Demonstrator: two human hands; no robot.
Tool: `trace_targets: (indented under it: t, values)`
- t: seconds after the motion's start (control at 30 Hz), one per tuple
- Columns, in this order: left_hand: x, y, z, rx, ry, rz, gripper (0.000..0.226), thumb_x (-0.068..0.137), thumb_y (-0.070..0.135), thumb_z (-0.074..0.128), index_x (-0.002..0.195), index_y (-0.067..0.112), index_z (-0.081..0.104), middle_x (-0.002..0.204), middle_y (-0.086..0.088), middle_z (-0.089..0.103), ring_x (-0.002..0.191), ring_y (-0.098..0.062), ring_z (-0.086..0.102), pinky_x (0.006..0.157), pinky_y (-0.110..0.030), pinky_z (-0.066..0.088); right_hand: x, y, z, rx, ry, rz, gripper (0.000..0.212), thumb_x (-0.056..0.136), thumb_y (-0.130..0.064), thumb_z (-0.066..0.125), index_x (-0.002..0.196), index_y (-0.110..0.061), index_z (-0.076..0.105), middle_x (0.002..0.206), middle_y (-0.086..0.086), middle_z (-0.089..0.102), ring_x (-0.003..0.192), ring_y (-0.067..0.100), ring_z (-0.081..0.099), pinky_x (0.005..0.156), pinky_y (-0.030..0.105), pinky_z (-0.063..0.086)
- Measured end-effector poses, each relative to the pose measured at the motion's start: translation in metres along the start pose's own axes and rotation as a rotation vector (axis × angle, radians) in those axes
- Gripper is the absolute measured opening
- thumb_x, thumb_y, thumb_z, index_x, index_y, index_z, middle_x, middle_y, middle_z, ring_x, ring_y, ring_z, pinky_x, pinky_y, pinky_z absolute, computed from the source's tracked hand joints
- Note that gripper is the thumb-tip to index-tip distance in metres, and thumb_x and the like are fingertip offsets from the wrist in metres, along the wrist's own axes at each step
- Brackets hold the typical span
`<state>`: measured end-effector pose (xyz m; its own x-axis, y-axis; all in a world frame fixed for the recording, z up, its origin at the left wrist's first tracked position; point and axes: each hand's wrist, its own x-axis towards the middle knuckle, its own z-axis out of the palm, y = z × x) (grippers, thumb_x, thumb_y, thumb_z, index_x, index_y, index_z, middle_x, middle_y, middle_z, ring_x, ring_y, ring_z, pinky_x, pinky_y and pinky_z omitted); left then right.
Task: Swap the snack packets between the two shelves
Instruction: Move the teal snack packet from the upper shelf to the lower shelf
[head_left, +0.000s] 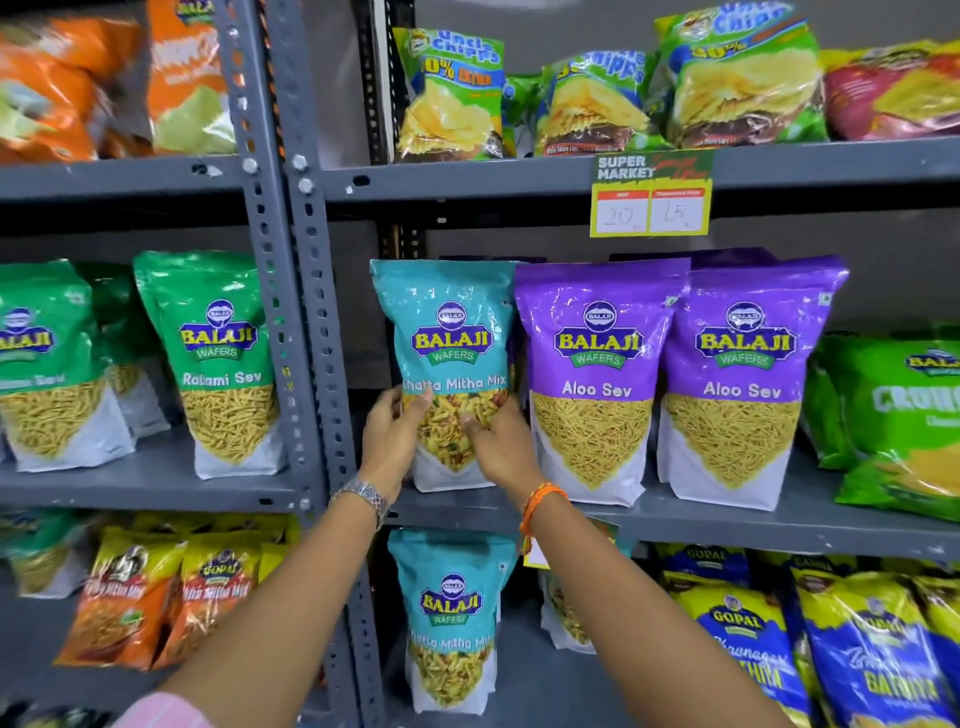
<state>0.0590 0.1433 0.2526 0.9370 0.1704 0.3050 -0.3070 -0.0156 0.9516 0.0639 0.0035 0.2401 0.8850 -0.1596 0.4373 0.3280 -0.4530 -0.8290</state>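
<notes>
Teal packet (451, 364) upright, label forward.

Khatta Mitha Mix packet (451, 364) on middle shelf (727, 525), left of Aloo Sev packets (597, 379).

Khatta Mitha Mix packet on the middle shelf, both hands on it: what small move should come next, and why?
Probably let go and draw both hands back. The teal Khatta Mitha Mix packet already stands upright on the middle shelf beside the purple Aloo Sev packet, with the left hand and right hand only steadying its lower front. Another teal packet waits on the shelf below.
</notes>
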Motion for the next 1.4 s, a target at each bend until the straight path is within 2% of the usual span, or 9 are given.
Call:
trace_targets:
  t: [0.17,0.37,0.6,0.73,0.87,0.97,1.1,1.27,1.4]
  values:
    - [-0.016,-0.009,-0.005,0.096,0.167,0.093,0.062,0.066,0.054,0.077,0.117,0.019,0.07,0.113,-0.003,0.077,0.098,-0.02,0.075,0.088,-0.05,0.062,0.008,0.02,-0.008,0.244,-0.149,0.041,0.068,0.08,-0.042,0.073,0.136,-0.015,0.047,0.134,0.006,0.065,0.124,0.024,0.061,0.108,0.05,0.048]
    - [-0.028,-0.004,-0.013,0.211,0.23,0.155,0.071,0.058,0.068,0.073,0.114,0.023,0.072,0.112,0.0,0.078,0.104,-0.017,0.073,0.09,-0.05,0.06,-0.001,0.011,-0.025,0.397,-0.279,0.094,0.05,0.088,-0.013,0.072,0.132,-0.007,0.049,0.13,0.014,0.066,0.12,0.028,0.064,0.104,0.05,0.053]
    - [-0.047,0.012,-0.029,0.191,0.171,0.129,0.058,0.062,0.057,0.082,0.109,0.025,0.072,0.109,0.002,0.078,0.099,-0.017,0.074,0.09,-0.047,0.061,-0.022,0.001,-0.036,0.379,-0.301,0.052,0.06,0.08,-0.022,0.08,0.13,-0.01,0.049,0.129,0.01,0.067,0.119,0.025,0.065,0.103,0.053,0.053]
    - [-0.073,0.021,-0.036,0.024,0.078,0.098,0.043,0.078,0.022,0.084,0.116,0.01,0.069,0.11,-0.007,0.078,0.102,-0.02,0.075,0.079,-0.028,0.059,-0.05,-0.008,-0.049,0.388,-0.252,0.018,0.048,0.078,-0.015,0.081,0.118,-0.016,0.054,0.121,0.008,0.07,0.113,0.023,0.068,0.102,0.05,0.054]
    - [-0.11,0.016,-0.034,-0.076,-0.016,0.047,0.035,0.078,0.013,0.082,0.11,0.014,0.069,0.105,-0.005,0.077,0.092,-0.013,0.074,0.07,-0.021,0.06,-0.096,-0.005,-0.068,0.342,-0.203,-0.016,0.052,0.074,-0.012,0.084,0.118,-0.021,0.057,0.116,-0.001,0.073,0.106,0.011,0.07,0.097,0.038,0.057]
    - [-0.136,-0.007,-0.03,-0.062,-0.095,-0.006,0.034,0.075,0.011,0.084,0.104,0.019,0.069,0.106,-0.003,0.077,0.097,-0.017,0.075,0.081,-0.032,0.062,-0.137,0.017,-0.082,0.267,-0.184,0.048,0.057,0.075,-0.016,0.084,0.125,-0.02,0.055,0.118,-0.007,0.071,0.107,0.005,0.067,0.095,0.034,0.056]
    - [-0.175,-0.055,-0.022,-0.034,-0.172,-0.081,0.044,0.071,0.011,0.086,0.111,0.017,0.068,0.108,0.0,0.076,0.089,-0.007,0.076,0.073,-0.022,0.061,-0.188,0.067,-0.089,0.225,-0.134,0.181,0.057,0.071,-0.017,0.087,0.12,-0.02,0.059,0.114,-0.005,0.073,0.103,0.008,0.069,0.092,0.038,0.058]
    - [-0.214,-0.132,-0.009,0.087,-0.257,-0.189,0.05,0.067,0.014,0.09,0.112,0.016,0.068,0.108,-0.001,0.079,0.099,-0.017,0.076,0.083,-0.031,0.063,-0.244,0.146,-0.088,0.187,-0.117,0.316,0.057,0.071,-0.012,0.088,0.12,-0.019,0.061,0.115,-0.002,0.075,0.108,0.01,0.07,0.092,0.043,0.059]
    - [-0.228,-0.191,0.01,0.174,-0.302,-0.257,0.041,0.071,0.007,0.088,0.104,0.02,0.069,0.098,0.004,0.081,0.098,-0.021,0.077,0.074,-0.023,0.059,-0.267,0.209,-0.08,0.133,-0.093,0.416,0.054,0.064,-0.013,0.091,0.109,-0.019,0.063,0.109,0.0,0.075,0.106,0.015,0.071,0.088,0.048,0.06]
